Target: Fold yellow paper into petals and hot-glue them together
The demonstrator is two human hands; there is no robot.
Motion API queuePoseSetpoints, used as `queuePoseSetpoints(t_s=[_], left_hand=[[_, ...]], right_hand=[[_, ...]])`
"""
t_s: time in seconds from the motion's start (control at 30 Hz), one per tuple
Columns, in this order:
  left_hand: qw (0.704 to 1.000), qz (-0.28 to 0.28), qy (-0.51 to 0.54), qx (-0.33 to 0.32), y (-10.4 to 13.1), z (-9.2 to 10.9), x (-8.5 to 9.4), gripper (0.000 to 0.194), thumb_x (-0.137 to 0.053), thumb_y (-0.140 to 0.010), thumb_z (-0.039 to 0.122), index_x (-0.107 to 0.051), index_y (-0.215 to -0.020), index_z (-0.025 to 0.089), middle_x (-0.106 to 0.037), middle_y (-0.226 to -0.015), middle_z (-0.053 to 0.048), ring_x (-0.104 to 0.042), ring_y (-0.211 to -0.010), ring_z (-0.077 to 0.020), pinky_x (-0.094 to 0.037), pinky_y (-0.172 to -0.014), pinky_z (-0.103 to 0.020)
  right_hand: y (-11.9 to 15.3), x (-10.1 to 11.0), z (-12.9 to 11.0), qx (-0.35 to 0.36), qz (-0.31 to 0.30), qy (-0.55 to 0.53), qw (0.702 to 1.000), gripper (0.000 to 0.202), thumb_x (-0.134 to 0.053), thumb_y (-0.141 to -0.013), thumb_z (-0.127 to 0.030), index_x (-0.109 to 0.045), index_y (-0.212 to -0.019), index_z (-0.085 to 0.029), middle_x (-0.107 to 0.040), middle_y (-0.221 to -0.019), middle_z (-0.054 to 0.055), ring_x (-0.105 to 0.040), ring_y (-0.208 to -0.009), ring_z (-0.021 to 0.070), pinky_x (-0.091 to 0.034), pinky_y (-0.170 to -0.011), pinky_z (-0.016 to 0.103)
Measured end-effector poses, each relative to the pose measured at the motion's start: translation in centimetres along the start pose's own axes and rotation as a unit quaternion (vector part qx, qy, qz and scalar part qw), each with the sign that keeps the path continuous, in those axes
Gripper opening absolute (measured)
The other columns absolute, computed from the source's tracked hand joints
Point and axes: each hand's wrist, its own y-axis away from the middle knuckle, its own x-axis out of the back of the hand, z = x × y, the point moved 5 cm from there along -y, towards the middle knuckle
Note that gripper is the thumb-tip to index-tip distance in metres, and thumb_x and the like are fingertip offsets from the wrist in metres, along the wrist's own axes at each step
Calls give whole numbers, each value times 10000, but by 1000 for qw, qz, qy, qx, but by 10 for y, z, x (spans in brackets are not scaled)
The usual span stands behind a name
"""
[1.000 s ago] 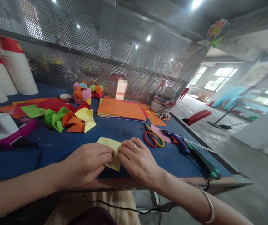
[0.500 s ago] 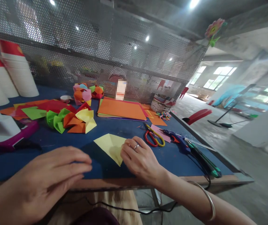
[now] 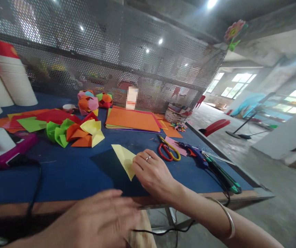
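Note:
A pale yellow sheet of paper [image 3: 124, 159] with a crease stands partly raised over the blue tabletop. My right hand [image 3: 153, 172], with a ring and a bracelet, is closed on its right side, and the fingers hide that part. Nearer to me, in front of the table edge, my left hand [image 3: 104, 215] is blurred by motion. Its fingers look stretched out, and nothing shows in them. To the right of the paper lie scissors [image 3: 169, 148] with red and yellow handles.
Behind are a paper stack [image 3: 132, 119], folded paper pieces [image 3: 75, 132] and paper balls [image 3: 88, 102]. A blue glue gun [image 3: 197, 154] and a green-black cutter [image 3: 224, 176] lie right. Paper cups [image 3: 16, 79] and a purple power strip [image 3: 21, 151] stand left.
My left hand has moved right and toward me, below the paper. The yellow paper's left side has turned up, showing a narrower shape. My right hand keeps its hold.

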Motion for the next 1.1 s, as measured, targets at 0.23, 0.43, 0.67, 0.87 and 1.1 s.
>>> queuePoseSetpoints(t_s=[0.23, 0.43, 0.67, 0.87, 1.1], left_hand=[[980, -6, -181, 86, -23, -47, 1, 396, -397, -887, 83, -559, -1248, 69, -675, -1216, -159, -663, -1087, -258, -574, -888, -400], [984, -12, -135, 120, -13, -68, -8, 330, -380, -898, 97, -675, -1018, 184, -757, -1006, -61, -700, -959, -232, -514, -918, -482], [981, 4, -70, 180, 1, -83, -5, 259, -422, -952, 179, -652, -1037, 265, -762, -992, 13, -718, -907, -183, -485, -929, -451], [934, -1, -5, 356, -1, -112, -2, 242, -468, -936, 356, -514, -1157, 269, -694, -798, 29, -683, -727, -195, -517, -624, -331], [964, -21, -94, 247, -15, -107, -7, 234, -361, -947, 247, -594, -941, 231, -671, -841, -33, -650, -735, -205, -496, -644, -344]], right_hand=[[-2, -2, -6, 28, 2, -39, 999, 203, -455, -933, -44, -614, -827, -110, -644, -838, 93, -572, -839, 211, -453, -821, 352], [7, -4, 1, -20, -77, -161, 984, 152, -459, -930, -68, -583, -904, -153, -675, -869, 72, -614, -867, 182, -463, -813, 309], [9, -6, 14, -145, -127, -264, 945, 89, -524, -936, -147, -601, -977, -161, -676, -818, 37, -620, -743, 161, -422, -676, 249], [-9, -27, 42, -301, -146, -317, 887, 262, -539, -967, -311, -590, -745, -180, -559, -606, -41, -441, -531, 90, -247, -501, 220], [-15, -51, 51, -347, -195, -314, 862, 210, -582, -921, -321, -633, -756, -201, -624, -642, -31, -496, -564, 93, -216, -527, 232]])
